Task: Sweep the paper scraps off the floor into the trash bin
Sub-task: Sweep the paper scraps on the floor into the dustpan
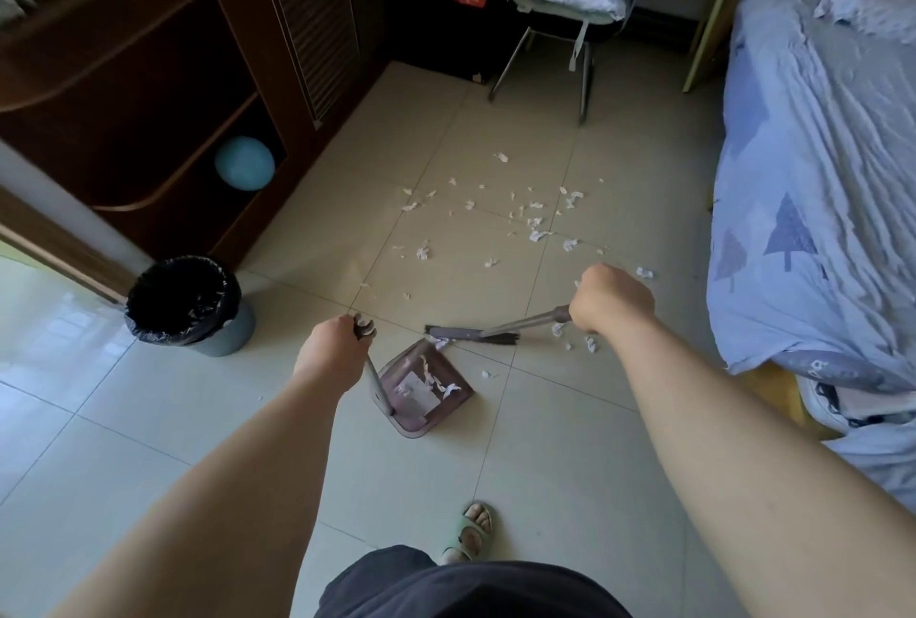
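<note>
White paper scraps [533, 220] lie scattered over the tiled floor ahead of me, with a few more near the broom. My left hand [333, 353] grips the upright handle of a mauve dustpan [421, 387], which rests on the floor and holds some scraps. My right hand [610, 300] grips the handle of a broom; the broom head [471, 335] lies on the floor at the dustpan's open edge. A grey trash bin [186, 302] with a black liner stands to the left of the dustpan.
A dark wooden cabinet [148, 87] with a blue balloon [244, 170] on a low shelf lines the left wall. A chair [565, 22] piled with bedding stands at the back. A bed with a blue sheet [818, 171] runs along the right. My sandalled foot [471, 530] is below the dustpan.
</note>
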Motion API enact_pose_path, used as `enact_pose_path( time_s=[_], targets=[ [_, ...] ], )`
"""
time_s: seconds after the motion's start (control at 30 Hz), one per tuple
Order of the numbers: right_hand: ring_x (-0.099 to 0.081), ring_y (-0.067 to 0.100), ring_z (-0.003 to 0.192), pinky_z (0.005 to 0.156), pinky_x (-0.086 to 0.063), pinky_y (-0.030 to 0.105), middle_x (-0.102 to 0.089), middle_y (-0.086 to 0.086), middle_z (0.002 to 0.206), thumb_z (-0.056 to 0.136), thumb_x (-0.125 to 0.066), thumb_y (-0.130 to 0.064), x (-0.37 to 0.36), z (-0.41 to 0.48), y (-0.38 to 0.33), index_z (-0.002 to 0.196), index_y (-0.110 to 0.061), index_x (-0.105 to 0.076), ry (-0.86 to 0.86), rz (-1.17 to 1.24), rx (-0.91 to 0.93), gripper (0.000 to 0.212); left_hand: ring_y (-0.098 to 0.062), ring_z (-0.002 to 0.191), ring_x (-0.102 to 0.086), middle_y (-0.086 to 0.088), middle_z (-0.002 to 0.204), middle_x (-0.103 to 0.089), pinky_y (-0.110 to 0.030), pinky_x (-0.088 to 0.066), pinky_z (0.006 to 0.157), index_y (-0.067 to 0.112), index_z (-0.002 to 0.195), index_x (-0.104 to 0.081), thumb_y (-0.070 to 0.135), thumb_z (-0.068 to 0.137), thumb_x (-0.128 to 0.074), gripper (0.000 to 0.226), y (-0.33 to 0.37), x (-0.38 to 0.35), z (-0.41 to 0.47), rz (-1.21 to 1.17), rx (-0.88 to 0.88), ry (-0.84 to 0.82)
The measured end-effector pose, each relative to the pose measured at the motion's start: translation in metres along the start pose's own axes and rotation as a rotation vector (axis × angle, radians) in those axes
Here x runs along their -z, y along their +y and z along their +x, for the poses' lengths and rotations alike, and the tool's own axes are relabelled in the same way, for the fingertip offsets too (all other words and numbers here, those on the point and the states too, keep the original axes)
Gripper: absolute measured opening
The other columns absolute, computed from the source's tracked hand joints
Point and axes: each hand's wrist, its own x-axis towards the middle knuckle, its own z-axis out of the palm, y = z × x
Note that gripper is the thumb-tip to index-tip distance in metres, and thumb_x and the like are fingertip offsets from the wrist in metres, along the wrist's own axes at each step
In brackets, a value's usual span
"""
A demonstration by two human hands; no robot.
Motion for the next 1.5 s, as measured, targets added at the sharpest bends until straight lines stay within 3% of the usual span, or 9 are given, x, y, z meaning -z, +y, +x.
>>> enact_pose_path(
  time_s=[0.17, 0.3, 0.57, 0.73, 1.03, 1.17, 1.23, 1.33, 1.5],
  targets=[
    [-0.06, 0.027, 0.08, 0.06, -0.04, 0.024, -0.052, 0.003, 0.074, 0.08, -0.063, -0.013, -0.022, -0.004, 0.014, 0.072, -0.012, -0.048, -0.067, 0.045, -0.066, 0.018, -0.033, 0.09, -0.06, -0.013, 0.102, -0.062, -0.033, -0.049, 0.074, 0.005, 0.105, -0.058, 0.025, 0.093, -0.053, 0.024, 0.002, -0.001, 0.0, 0.002, 0.0, -0.022],
    [-0.053, 0.02, 0.062, 0.05, -0.033, 0.021, -0.047, 0.002, 0.062, 0.079, -0.066, -0.019, -0.04, -0.012, 0.016, 0.064, -0.014, -0.045, -0.153, 0.048, -0.084, 0.026, -0.033, 0.094, -0.061, -0.013, 0.106, -0.063, -0.036, -0.053, 0.08, 0.004, 0.109, -0.058, 0.025, 0.093, -0.053, 0.027, 0.0, -0.001, 0.002, 0.013, 0.004, -0.039],
    [-0.051, 0.019, 0.054, 0.049, -0.037, 0.021, -0.053, 0.002, 0.062, 0.077, -0.068, -0.021, -0.018, -0.02, 0.002, 0.064, -0.012, -0.05, -0.236, 0.026, 0.061, 0.024, -0.034, 0.101, -0.062, -0.013, 0.114, -0.065, -0.037, -0.052, 0.085, 0.001, 0.11, -0.059, 0.021, 0.093, -0.053, 0.027, 0.007, -0.005, 0.009, -0.035, 0.01, -0.068],
    [-0.052, 0.015, 0.053, 0.049, -0.034, 0.018, -0.062, 0.0, 0.066, 0.066, -0.082, -0.039, 0.008, -0.024, -0.004, 0.081, -0.014, -0.064, -0.175, -0.001, 0.031, 0.035, -0.032, 0.103, -0.061, -0.011, 0.118, -0.064, -0.035, -0.051, 0.085, 0.002, 0.112, -0.058, 0.023, 0.094, -0.051, 0.028, 0.004, -0.003, 0.012, -0.004, 0.036, -0.094],
    [-0.05, 0.013, 0.052, 0.046, -0.03, 0.019, -0.056, 0.0, 0.063, 0.07, -0.08, -0.032, 0.009, -0.018, -0.004, 0.072, -0.013, -0.052, -0.07, 0.042, -0.019, 0.034, -0.028, 0.105, -0.061, -0.007, 0.117, -0.064, -0.031, -0.05, 0.084, 0.007, 0.114, -0.06, 0.018, 0.095, -0.05, 0.024, -0.002, -0.002, 0.005, 0.06, 0.039, -0.124],
    [-0.056, 0.022, 0.067, 0.047, -0.031, 0.019, -0.058, 0.002, 0.073, 0.079, -0.07, -0.024, -0.016, -0.017, -0.008, 0.094, -0.012, -0.058, -0.088, 0.022, 0.014, 0.023, -0.033, 0.096, -0.062, -0.013, 0.108, -0.065, -0.033, -0.051, 0.078, 0.004, 0.106, -0.058, 0.024, 0.094, -0.051, 0.024, 0.0, -0.003, 0.002, 0.021, 0.074, -0.088],
    [-0.052, 0.024, 0.069, 0.053, -0.035, 0.02, -0.058, 0.004, 0.079, 0.083, -0.065, -0.022, -0.031, -0.021, -0.011, 0.081, -0.012, -0.055, -0.11, -0.004, 0.053, 0.015, -0.032, 0.098, -0.062, -0.012, 0.111, -0.065, -0.033, -0.051, 0.079, 0.004, 0.108, -0.057, 0.024, 0.095, -0.05, 0.025, 0.002, -0.005, 0.002, 0.025, 0.057, -0.081],
    [-0.048, 0.017, 0.053, 0.046, -0.031, 0.018, -0.054, 0.001, 0.065, 0.079, -0.069, -0.025, -0.036, -0.023, -0.015, 0.064, -0.013, -0.048, -0.171, -0.038, 0.082, 0.029, -0.033, 0.1, -0.061, -0.013, 0.113, -0.064, -0.034, -0.051, 0.081, 0.004, 0.113, -0.057, 0.025, 0.096, -0.049, 0.029, 0.004, -0.007, 0.002, 0.012, 0.03, -0.057],
    [-0.053, 0.015, 0.049, 0.046, -0.034, 0.018, -0.061, 0.001, 0.057, 0.068, -0.079, -0.033, 0.001, -0.015, -0.002, 0.071, -0.012, -0.064, -0.176, -0.007, 0.057, 0.025, -0.035, 0.099, -0.061, -0.015, 0.113, -0.064, -0.036, -0.053, 0.082, 0.003, 0.113, -0.058, 0.026, 0.094, -0.052, 0.031, 0.012, -0.008, 0.003, -0.009, 0.014, -0.011]
  ],
)
